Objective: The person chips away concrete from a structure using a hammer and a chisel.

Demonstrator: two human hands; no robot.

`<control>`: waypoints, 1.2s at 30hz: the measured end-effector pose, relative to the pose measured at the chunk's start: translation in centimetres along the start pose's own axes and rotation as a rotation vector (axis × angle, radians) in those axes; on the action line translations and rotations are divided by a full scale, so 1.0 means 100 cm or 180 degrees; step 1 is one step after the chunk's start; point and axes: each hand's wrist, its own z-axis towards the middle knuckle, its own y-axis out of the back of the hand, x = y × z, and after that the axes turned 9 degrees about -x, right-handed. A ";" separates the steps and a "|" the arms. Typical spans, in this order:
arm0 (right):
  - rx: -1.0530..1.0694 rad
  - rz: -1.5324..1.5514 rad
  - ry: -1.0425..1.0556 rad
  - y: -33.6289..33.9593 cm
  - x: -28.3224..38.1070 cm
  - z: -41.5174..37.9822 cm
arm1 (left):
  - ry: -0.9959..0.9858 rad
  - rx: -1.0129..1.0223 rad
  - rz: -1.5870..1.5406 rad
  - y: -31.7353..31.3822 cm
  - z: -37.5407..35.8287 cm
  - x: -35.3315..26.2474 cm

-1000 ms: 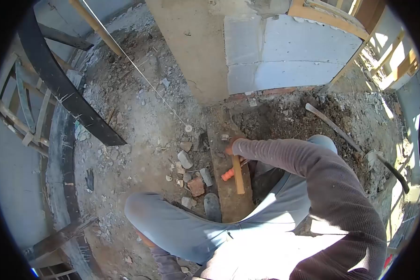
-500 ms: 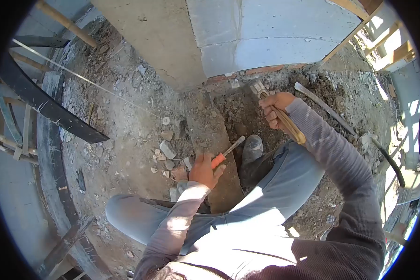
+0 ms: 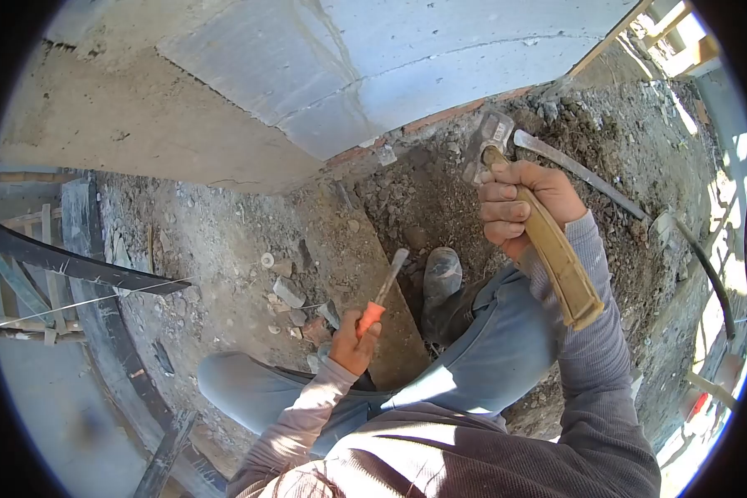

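Observation:
My left hand (image 3: 351,347) is closed around the orange handle of a chisel (image 3: 386,282). Its metal blade points up and away from me, over the edge of a flat earthen strip. My right hand (image 3: 529,202) grips a hammer (image 3: 563,267) high on its wooden handle, near the metal head. The hammer head is farthest from me, and the handle's butt hangs over my right forearm. Below and between the tools, a dug trench (image 3: 402,195) of loose soil runs beside the strip. My boot (image 3: 441,275) rests in it.
A concrete wall (image 3: 440,58) with a brick line at its base rises ahead. A long metal bar (image 3: 581,173) lies at the right by heaped soil (image 3: 593,133). Stone chunks (image 3: 289,292) lie left of the chisel. A dark curved strip (image 3: 83,266) and timber (image 3: 87,224) are at the left.
My right hand has turned the hammer and brought it slightly right and nearer the camera. The chisel now stands steeper and a little left. The view has rotated.

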 end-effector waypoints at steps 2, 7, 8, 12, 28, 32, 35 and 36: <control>0.0006 -0.0095 0.0109 0.004 0.001 0.000 | 0.0704 -0.0106 -0.0731 0.018 0.012 -0.044; 0.0135 -0.0007 0.0132 0.000 0.003 -0.003 | 0.0792 -0.0703 -0.0878 0.038 0.092 -0.029; 0.0111 -0.0035 0.0179 -0.002 0.002 -0.005 | 0.0424 -0.0837 -0.0247 0.040 0.112 -0.012; 0.0257 -0.0149 0.0190 -0.004 -0.002 -0.002 | 0.0413 0.0098 0.2000 0.044 0.172 -0.024; 0.0149 -0.0378 0.0183 -0.010 -0.006 0.001 | 0.1094 0.0908 -0.0068 0.095 0.147 -0.062; 0.0466 -0.0292 0.0236 -0.013 -0.001 0.004 | 0.3266 0.0587 -0.4201 -0.020 0.131 -0.046; 0.0456 -0.0186 0.0213 -0.012 -0.002 0.005 | 0.3382 -0.0239 -0.4924 -0.097 0.140 -0.051; 0.0477 -0.0101 0.0158 -0.011 -0.002 0.005 | 0.3412 -0.0882 -0.5541 -0.115 0.148 -0.046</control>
